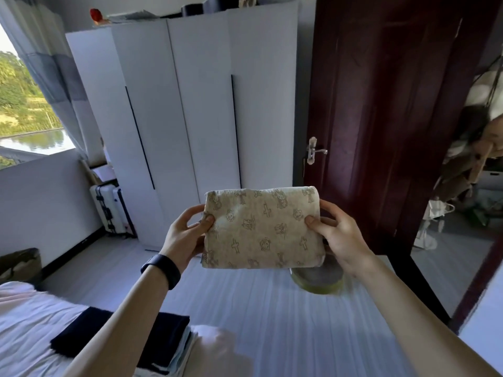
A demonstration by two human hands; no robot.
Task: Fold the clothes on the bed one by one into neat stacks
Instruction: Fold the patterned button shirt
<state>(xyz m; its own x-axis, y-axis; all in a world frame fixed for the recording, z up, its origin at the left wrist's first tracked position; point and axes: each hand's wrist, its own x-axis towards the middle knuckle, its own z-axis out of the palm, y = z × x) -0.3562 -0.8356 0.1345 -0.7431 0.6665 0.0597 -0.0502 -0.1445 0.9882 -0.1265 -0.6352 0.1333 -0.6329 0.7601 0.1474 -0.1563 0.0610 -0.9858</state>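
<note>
We hold a folded tan cloth (262,227) up in the air above the bed (258,308). Our left hand (185,235) pinches its left edge and our right hand (337,235) pinches its right edge. A stack of folded clothes (73,336) sits on the bed under our left arm. A round green thing (318,284) lies just below the cloth.

The garment (262,228) is showing as soft, matt beige cloth with a faint print, and the bed (272,308) is wearing finely ribbed white cloth. The door (381,104) is gleaming as glossy dark-red wood, its handle (315,151) shining metal, while the wardrobe (204,104) is looking smooth and matt.
</note>
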